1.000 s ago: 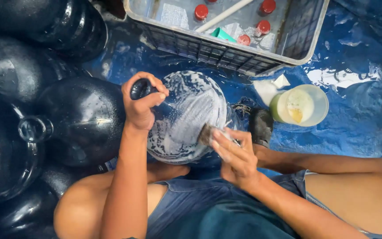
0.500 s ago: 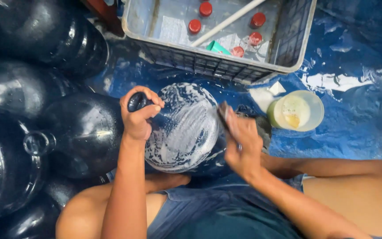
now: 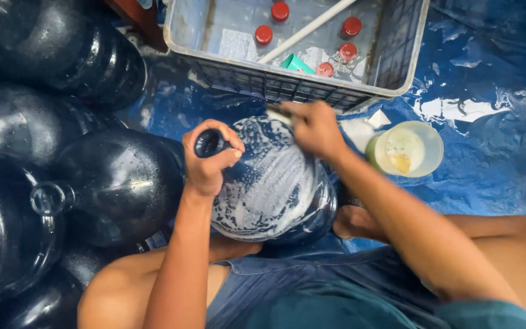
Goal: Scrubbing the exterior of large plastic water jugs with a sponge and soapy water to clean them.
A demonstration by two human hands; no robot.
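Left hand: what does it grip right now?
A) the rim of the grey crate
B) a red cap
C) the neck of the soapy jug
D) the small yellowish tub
C: the left hand is closed around the neck of the soapy jug, away from the crate, tub and caps.

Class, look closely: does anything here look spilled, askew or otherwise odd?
Nothing looks damaged. The large jug lies on its side, coated in white suds, under the left hand and right hand. Water is pooled on the blue tarp.
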